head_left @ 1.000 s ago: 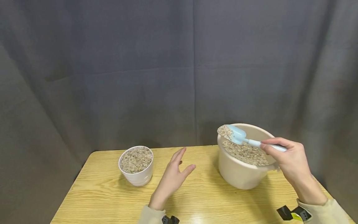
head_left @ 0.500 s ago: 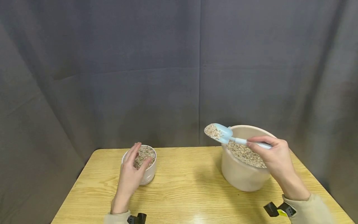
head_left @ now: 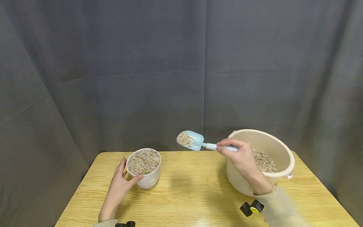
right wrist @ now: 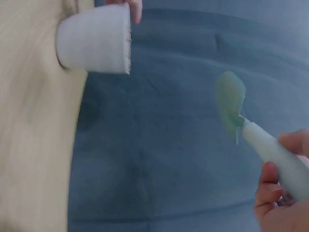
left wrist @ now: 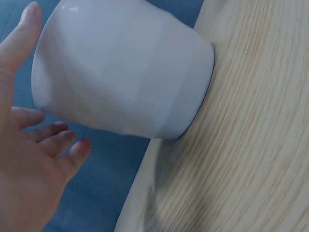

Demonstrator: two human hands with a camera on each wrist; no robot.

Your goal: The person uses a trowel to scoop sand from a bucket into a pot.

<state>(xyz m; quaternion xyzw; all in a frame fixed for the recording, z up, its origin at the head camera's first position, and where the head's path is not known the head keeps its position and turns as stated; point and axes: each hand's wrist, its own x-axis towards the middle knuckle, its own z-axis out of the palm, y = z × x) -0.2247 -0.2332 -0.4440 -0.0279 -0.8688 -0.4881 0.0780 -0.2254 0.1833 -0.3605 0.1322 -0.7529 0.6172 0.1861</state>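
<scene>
In the head view my right hand (head_left: 242,157) holds a small light-blue hand trowel (head_left: 196,141) by its pale handle. Grey-brown granules (head_left: 185,139) lie on its blade, which is above the table between the two containers. My left hand (head_left: 117,186) is at the left side of a white pot (head_left: 148,181), thumb near the front rim and fingers spread around the side. Granules (head_left: 144,161) fill the pot almost to its rim. Seen from the left wrist, the fingers (left wrist: 58,142) are loosely bent beside the pot's wall (left wrist: 120,67), with a gap showing.
A large cream bucket (head_left: 265,140) with more granules (head_left: 263,160) stands at the right, partly behind the right forearm. Everything stands on a wooden table (head_left: 181,195). A dark grey curtain (head_left: 153,78) hangs right behind the table's far edge.
My right hand has carried the loaded trowel left, away from over the bucket. The left hand has moved left, past the front of the pot, to its left side.
</scene>
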